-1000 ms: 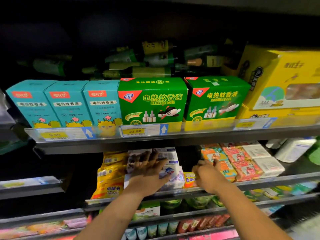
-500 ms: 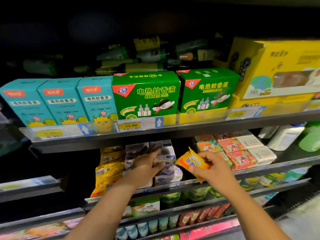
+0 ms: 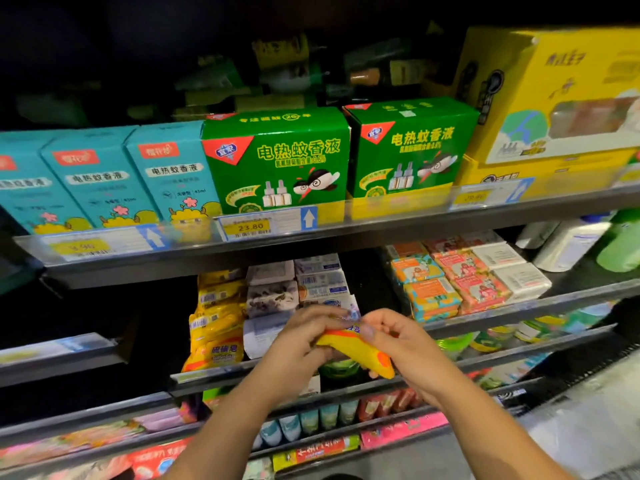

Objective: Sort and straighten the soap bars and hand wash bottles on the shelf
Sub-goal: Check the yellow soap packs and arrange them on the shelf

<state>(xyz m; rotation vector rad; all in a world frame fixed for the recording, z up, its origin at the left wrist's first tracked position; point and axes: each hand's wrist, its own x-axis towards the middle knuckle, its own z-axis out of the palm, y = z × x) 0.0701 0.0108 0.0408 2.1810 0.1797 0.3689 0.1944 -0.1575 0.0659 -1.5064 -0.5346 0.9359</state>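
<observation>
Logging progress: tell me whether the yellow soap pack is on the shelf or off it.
Off. The left hand and right hand hold the pack, tilted, in front of the shelf.

It is dim here. The top is very dark. The green boxes (image 3: 277, 161) look bright. The edges bend and blur.

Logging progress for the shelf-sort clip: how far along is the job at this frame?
Looks done: the orange and pink soap bars at right sit in neat rows. In hand: the left hand and right hand both grip one yellow soap packet in front of the shelf, not yet placed. Left: the yellow packs and white boxes lie unevenly; the bottles at far right are partly hidden.
</observation>
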